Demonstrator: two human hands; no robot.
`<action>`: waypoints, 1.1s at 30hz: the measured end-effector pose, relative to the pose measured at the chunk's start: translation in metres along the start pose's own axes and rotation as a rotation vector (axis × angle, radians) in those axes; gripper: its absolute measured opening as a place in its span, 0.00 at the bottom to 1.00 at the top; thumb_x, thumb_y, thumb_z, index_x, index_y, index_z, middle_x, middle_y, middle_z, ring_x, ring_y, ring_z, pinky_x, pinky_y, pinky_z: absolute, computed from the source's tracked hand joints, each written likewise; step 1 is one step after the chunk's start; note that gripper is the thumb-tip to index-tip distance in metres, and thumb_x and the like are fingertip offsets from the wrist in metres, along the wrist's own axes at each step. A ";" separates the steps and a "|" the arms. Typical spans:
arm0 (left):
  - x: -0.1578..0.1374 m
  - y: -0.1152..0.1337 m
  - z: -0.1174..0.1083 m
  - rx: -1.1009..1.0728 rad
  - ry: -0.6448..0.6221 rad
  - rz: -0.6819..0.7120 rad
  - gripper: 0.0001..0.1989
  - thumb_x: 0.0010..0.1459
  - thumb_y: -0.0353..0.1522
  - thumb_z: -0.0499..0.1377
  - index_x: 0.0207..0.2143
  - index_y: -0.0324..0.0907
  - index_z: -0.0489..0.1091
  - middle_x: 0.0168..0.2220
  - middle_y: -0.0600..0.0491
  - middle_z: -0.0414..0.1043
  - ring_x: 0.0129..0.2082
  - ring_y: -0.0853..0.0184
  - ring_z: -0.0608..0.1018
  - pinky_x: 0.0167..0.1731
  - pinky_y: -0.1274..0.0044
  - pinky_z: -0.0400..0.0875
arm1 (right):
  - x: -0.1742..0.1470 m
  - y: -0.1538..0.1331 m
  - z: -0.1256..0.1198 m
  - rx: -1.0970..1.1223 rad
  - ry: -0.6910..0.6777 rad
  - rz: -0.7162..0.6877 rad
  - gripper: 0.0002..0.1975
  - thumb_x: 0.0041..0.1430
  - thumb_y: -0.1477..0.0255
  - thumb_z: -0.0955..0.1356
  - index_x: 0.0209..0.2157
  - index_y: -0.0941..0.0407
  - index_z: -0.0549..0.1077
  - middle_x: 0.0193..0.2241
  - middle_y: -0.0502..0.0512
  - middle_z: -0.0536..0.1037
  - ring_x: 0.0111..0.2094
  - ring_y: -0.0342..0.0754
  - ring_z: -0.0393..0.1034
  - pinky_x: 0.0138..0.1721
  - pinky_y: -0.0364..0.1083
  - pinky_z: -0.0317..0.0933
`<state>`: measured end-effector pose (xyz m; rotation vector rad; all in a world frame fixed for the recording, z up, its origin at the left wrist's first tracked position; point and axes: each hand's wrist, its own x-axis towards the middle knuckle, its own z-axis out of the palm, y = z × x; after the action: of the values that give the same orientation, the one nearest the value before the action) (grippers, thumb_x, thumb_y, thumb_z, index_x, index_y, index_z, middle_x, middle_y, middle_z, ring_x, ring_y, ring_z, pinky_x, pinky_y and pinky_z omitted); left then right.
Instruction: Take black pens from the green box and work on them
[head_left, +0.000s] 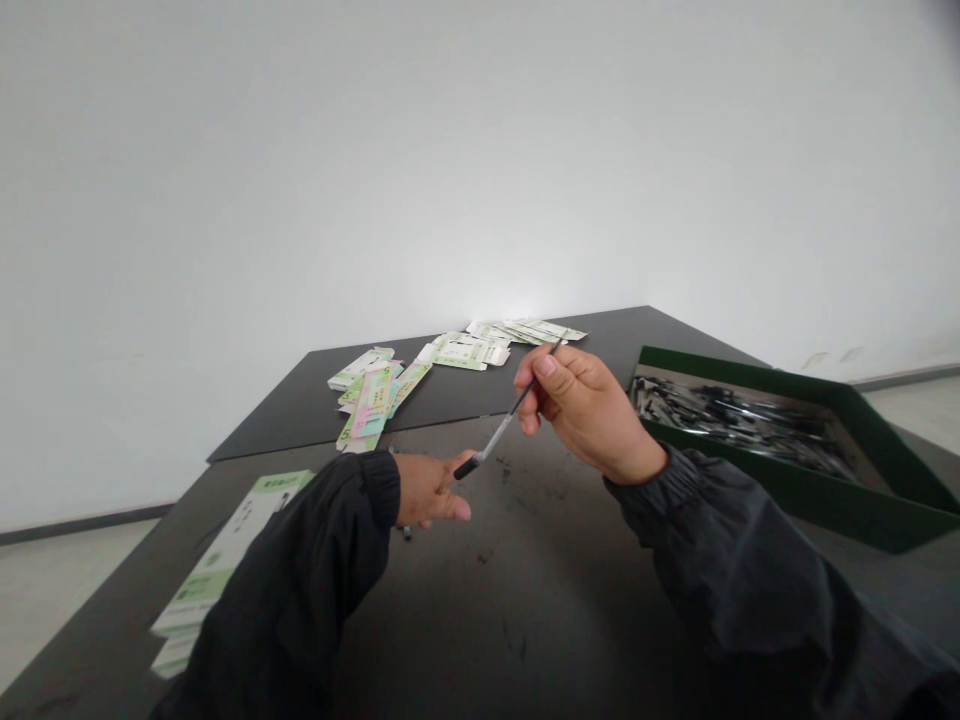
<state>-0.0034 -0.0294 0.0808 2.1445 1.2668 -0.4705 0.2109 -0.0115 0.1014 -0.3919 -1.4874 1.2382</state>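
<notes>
The right hand (592,410) pinches a pen (501,428) by its upper end; its lower tip touches the half-closed left hand (431,490).

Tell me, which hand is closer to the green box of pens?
Right. The right hand is just left of the green box; the left hand is farther left, beyond the pen.
</notes>
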 end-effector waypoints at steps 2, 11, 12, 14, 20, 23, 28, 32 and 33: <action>-0.001 0.001 0.000 0.003 -0.006 0.000 0.42 0.56 0.46 0.48 0.61 0.35 0.29 0.31 0.51 0.74 0.29 0.67 0.75 0.32 0.79 0.66 | 0.001 0.001 0.000 0.029 -0.001 0.019 0.13 0.59 0.64 0.60 0.30 0.59 0.67 0.16 0.47 0.69 0.16 0.38 0.64 0.18 0.38 0.56; -0.005 0.008 0.000 0.014 -0.001 0.003 0.42 0.56 0.46 0.48 0.61 0.31 0.32 0.25 0.52 0.74 0.29 0.66 0.76 0.33 0.79 0.66 | 0.003 0.007 0.000 0.102 0.016 0.096 0.14 0.57 0.61 0.62 0.29 0.59 0.66 0.16 0.46 0.68 0.16 0.38 0.64 0.18 0.38 0.55; -0.005 0.009 0.000 0.011 -0.003 -0.004 0.41 0.56 0.46 0.48 0.61 0.31 0.32 0.25 0.52 0.74 0.29 0.66 0.76 0.33 0.80 0.66 | 0.004 0.007 0.000 0.109 0.018 0.101 0.14 0.57 0.61 0.61 0.29 0.59 0.66 0.15 0.46 0.68 0.15 0.38 0.63 0.17 0.37 0.55; -0.006 0.011 0.000 -0.004 -0.006 -0.028 0.41 0.56 0.45 0.49 0.62 0.33 0.31 0.26 0.52 0.74 0.28 0.67 0.77 0.31 0.80 0.67 | 0.003 0.007 0.001 0.118 0.014 0.097 0.14 0.57 0.62 0.61 0.29 0.59 0.67 0.15 0.46 0.68 0.15 0.38 0.63 0.17 0.37 0.55; -0.008 0.013 -0.003 -0.016 -0.015 -0.052 0.41 0.56 0.44 0.50 0.62 0.32 0.32 0.28 0.50 0.75 0.29 0.66 0.77 0.32 0.79 0.67 | -0.003 0.000 0.003 0.045 0.004 -0.010 0.13 0.57 0.63 0.62 0.30 0.59 0.69 0.16 0.47 0.69 0.16 0.38 0.64 0.18 0.38 0.57; -0.009 0.011 -0.003 -0.028 -0.008 -0.057 0.41 0.56 0.45 0.49 0.62 0.34 0.31 0.29 0.50 0.75 0.29 0.65 0.77 0.33 0.77 0.67 | -0.007 -0.003 0.004 -0.008 -0.012 -0.047 0.12 0.57 0.64 0.62 0.32 0.58 0.71 0.17 0.48 0.69 0.17 0.38 0.65 0.20 0.40 0.59; -0.010 0.009 -0.003 -0.060 -0.004 -0.038 0.40 0.56 0.44 0.50 0.62 0.36 0.31 0.28 0.50 0.74 0.27 0.65 0.77 0.31 0.76 0.68 | -0.012 -0.007 0.006 -0.136 -0.121 -0.061 0.13 0.56 0.65 0.63 0.34 0.59 0.74 0.22 0.52 0.72 0.21 0.40 0.67 0.23 0.40 0.61; -0.011 0.010 -0.005 -0.083 -0.011 -0.010 0.40 0.56 0.44 0.50 0.61 0.35 0.33 0.27 0.50 0.74 0.28 0.65 0.77 0.31 0.77 0.68 | -0.013 -0.006 0.008 -0.213 -0.210 -0.048 0.14 0.57 0.66 0.62 0.38 0.59 0.74 0.24 0.53 0.73 0.24 0.40 0.67 0.27 0.41 0.62; -0.012 0.010 -0.005 -0.083 -0.016 -0.016 0.40 0.56 0.44 0.50 0.61 0.35 0.33 0.27 0.50 0.74 0.28 0.65 0.77 0.31 0.77 0.68 | -0.013 -0.005 0.009 -0.223 -0.230 -0.040 0.15 0.57 0.66 0.62 0.38 0.59 0.74 0.23 0.53 0.73 0.24 0.40 0.67 0.27 0.41 0.62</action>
<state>0.0000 -0.0377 0.0944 2.0597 1.2730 -0.4335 0.2096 -0.0277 0.0997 -0.3732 -1.8306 1.1175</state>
